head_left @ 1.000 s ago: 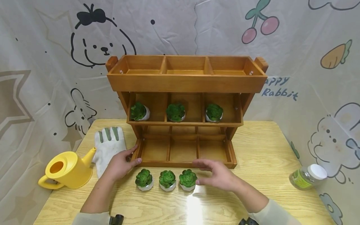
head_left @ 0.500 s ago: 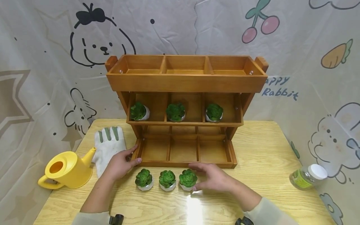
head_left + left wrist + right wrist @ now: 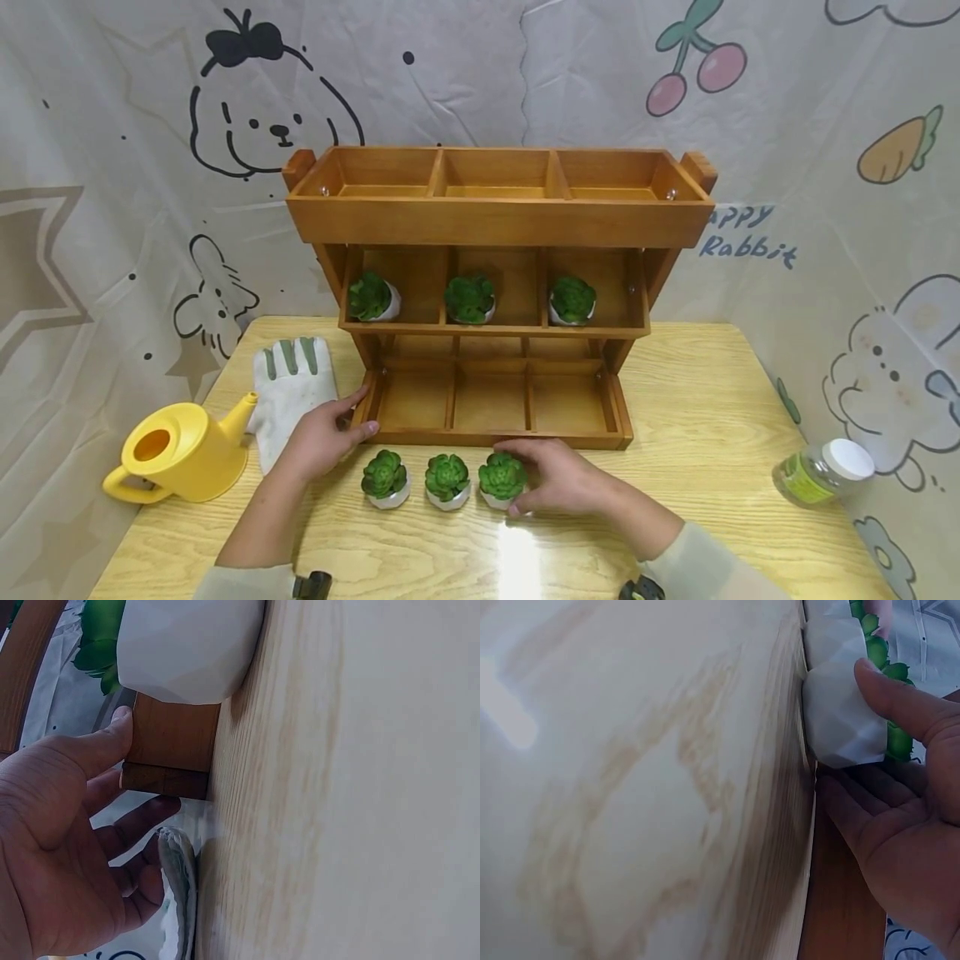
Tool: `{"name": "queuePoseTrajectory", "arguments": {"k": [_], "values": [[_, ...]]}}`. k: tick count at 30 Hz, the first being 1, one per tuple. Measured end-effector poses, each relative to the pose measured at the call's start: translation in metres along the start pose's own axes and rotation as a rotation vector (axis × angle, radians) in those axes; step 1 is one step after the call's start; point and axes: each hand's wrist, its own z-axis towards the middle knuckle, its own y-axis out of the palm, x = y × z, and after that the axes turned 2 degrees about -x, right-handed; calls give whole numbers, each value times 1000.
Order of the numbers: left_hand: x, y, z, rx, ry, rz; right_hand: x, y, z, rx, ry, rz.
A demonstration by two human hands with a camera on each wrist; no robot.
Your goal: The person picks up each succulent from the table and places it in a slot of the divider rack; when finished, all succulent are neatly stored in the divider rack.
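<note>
My left hand [image 3: 322,437] holds the lower left corner of a brown wooden tiered shelf [image 3: 498,223]. In the left wrist view the thumb lies on its front board [image 3: 172,735], with the fingers around the end. My right hand [image 3: 566,479] is curved around the rightmost of three small potted succulents [image 3: 502,475] standing in a row before the shelf. The right wrist view has its thumb against the white faceted pot [image 3: 844,720] and fingers behind it, partly hidden. The middle succulent [image 3: 447,477] and left succulent [image 3: 385,475] stand upright on the table.
Three more succulents [image 3: 469,300] sit in the shelf's middle tier, one per compartment. A yellow watering can [image 3: 183,450] and a white-and-green glove [image 3: 294,392] lie left. Far right on the wooden table [image 3: 690,417] is a clear jar [image 3: 821,473] with a white lid.
My right hand has moved left and slightly down, closing in around the rightmost succulent. The left hand stays at the shelf corner, and the succulents have not moved.
</note>
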Motion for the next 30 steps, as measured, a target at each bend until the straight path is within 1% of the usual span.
{"name": "queuePoseTrajectory", "arguments": {"k": [5,9,13,17,20,30], "values": [[0,0,0,3,2,-4,0,1,1,5,-3,-25],[-1,0,1,6,3,-1,0,1,2,22,-23,-49],[-2,0,1,5,18,9,1,1,1,23,-22,-61],[-2,0,1,7,24,13,1,0,1,18,-5,-61],[-2,1,2,10,24,12,1,-1,0,23,-6,-60],[-1,0,2,9,21,-1,-2,-12,-9,19,5,-33]]}}
